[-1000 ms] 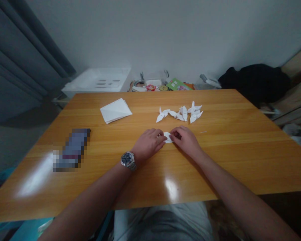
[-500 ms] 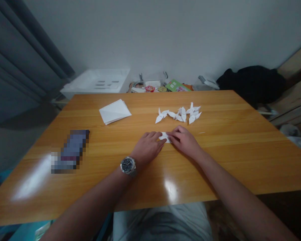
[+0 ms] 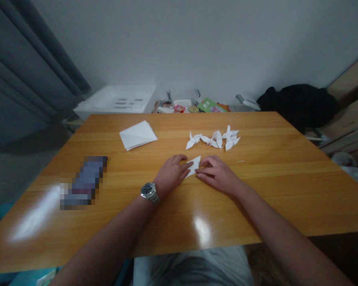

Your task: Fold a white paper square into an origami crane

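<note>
A small piece of folded white paper [image 3: 195, 164] lies at a slant on the wooden table, between my two hands. My left hand [image 3: 172, 171], with a metal watch [image 3: 149, 190] at its wrist, holds the left side of the paper under its thumb and fingertips. At the lower right edge, my right hand [image 3: 217, 173] grips the paper with bent fingers drawn together. Just behind the hands stand several folded paper cranes [image 3: 216, 139] in a loose row. A small stack of white paper sheets [image 3: 138, 135] rests farther back on the left.
A blurred-out phone-like object [image 3: 88, 178] lies on the left of the table [image 3: 173, 226]. Beyond the far edge are a white plastic tray [image 3: 119, 99], a green booklet [image 3: 210, 105] and small items. Black cloth [image 3: 298, 105] lies at the back right.
The paper has turned to a slant and shows more of its surface. My hands have moved slightly apart, and the right fingers have shifted to its lower edge.
</note>
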Demonstrator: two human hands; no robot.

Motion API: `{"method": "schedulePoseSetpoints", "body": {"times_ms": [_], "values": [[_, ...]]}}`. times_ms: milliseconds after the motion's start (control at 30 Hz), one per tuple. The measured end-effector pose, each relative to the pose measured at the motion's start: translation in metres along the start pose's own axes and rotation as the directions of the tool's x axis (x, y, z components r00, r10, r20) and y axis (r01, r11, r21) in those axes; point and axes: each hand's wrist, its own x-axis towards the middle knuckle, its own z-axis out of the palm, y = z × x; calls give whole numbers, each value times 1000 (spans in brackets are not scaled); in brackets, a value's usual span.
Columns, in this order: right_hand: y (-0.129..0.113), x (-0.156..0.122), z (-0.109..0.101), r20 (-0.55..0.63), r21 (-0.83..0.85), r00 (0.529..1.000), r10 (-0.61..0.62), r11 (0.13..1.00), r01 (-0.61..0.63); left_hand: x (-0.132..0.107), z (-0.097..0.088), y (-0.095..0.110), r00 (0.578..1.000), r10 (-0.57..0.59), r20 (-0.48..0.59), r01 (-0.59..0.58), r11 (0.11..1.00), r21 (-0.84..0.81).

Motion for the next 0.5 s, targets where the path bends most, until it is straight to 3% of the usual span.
{"method": "schedulePoseSetpoints", "body": {"times_ms": [233, 500], "values": [[5, 1, 5, 46, 2, 996, -81, 997, 81, 3, -2, -15, 996, 87, 15, -85, 993, -83], [-1, 2, 4, 166, -94, 985, -50, 993, 66, 2, -6, -4, 998, 56, 4, -56, 998, -6]]}}
